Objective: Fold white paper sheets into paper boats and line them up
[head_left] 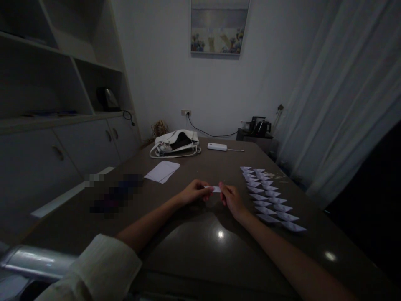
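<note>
Between my two hands, just above the middle of the table, is a small folded piece of white paper [216, 189]. My left hand [196, 191] pinches its left end between thumb and fingers. At the other end, my right hand [231, 198] grips the paper the same way. Two rows of folded paper boats [272, 194] stand to the right of my right hand. Beyond my left hand lies a small stack of white paper sheets [163, 171], slightly fanned out.
A white handbag [177, 142] lies at the far end of the brown table [194, 251], beside a white power bank [217, 146] with a short cable. A dark, blurred-out item [117, 194] is on the left. Cabinets [84, 144] line the left wall; a curtain [338, 92] hangs right.
</note>
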Demonstrator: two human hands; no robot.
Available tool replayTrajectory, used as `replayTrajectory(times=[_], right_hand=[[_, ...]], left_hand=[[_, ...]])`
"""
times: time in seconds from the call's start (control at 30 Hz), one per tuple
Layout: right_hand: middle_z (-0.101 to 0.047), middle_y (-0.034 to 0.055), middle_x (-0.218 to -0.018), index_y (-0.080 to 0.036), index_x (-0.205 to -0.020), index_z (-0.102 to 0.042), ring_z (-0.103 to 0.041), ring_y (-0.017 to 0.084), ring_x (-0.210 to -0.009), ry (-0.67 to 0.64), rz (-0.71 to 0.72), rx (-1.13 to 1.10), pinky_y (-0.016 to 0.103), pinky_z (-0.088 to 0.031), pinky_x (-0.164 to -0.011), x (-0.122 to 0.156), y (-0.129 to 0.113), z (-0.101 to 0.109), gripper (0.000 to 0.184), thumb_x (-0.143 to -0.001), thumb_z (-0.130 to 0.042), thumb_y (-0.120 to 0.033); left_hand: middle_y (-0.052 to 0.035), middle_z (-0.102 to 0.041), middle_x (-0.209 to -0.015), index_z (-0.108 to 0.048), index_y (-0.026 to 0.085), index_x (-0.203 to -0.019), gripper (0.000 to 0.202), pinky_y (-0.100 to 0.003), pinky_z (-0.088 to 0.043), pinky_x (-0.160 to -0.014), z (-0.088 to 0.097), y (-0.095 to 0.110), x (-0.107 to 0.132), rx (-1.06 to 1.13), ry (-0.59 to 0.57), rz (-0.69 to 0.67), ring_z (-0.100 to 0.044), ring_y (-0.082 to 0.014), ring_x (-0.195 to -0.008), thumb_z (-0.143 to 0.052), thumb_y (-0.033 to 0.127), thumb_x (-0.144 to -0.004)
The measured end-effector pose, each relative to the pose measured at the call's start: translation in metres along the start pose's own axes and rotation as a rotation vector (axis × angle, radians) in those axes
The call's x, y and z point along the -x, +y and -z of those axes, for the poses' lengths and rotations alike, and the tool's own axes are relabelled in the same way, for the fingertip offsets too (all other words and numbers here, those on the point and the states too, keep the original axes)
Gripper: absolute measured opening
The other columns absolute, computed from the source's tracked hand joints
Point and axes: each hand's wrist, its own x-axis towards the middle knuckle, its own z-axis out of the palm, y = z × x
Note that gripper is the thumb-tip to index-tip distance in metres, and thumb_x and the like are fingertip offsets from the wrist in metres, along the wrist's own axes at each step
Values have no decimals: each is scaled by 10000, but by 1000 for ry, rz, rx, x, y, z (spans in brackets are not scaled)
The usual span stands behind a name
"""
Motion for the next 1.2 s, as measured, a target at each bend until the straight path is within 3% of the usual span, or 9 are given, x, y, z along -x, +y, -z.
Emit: replayTrajectory(times=[0.2,0.4,0.67,0.87,1.2], right_hand=[[-396,-37,-382,-185,-458,-461,-359,81,-344,-40,10,-10,216,-266,-383,1,-2,-1,565,-771,-436,-654],[-451,-48,-443,-172,-607,-543,-417,84,-383,-132,16,-66,202,-306,-403,2,-2,-1,415,-755,-539,-560],[-457,-44,-422,-162,-585,-553,-419,80,-376,-195,42,-72,197,-296,-398,1,-1,-1,391,-780,-540,-501],[-475,-48,-459,-158,-668,-575,-427,80,-397,-191,19,-111,195,-318,-412,3,-2,-2,344,-785,-545,-480],[-457,-49,-459,-161,-685,-587,-413,86,-412,-81,6,-92,199,-298,-417,2,-2,0,313,-776,-540,-457]], left_hand=[[0,-564,-546,-611,99,-655,369,-185,-352,-486,1,-2,-1,-41,39,-37,-487,-81,-486,-591,446,-778],[3,-557,-543,-630,85,-674,372,-193,-355,-505,4,-3,-2,-50,96,-83,-487,-87,-499,-601,445,-765],[-12,-591,-644,-619,91,-731,327,-213,-397,-596,2,-6,-3,16,100,-111,-522,-105,-599,-629,416,-753],[4,-557,-613,-610,91,-715,325,-200,-363,-561,4,-5,-4,-39,147,-150,-494,-94,-573,-621,412,-764],[1,-571,-588,-612,93,-714,373,-202,-359,-534,4,-8,-5,-29,131,-87,-507,-98,-542,-636,464,-734]])
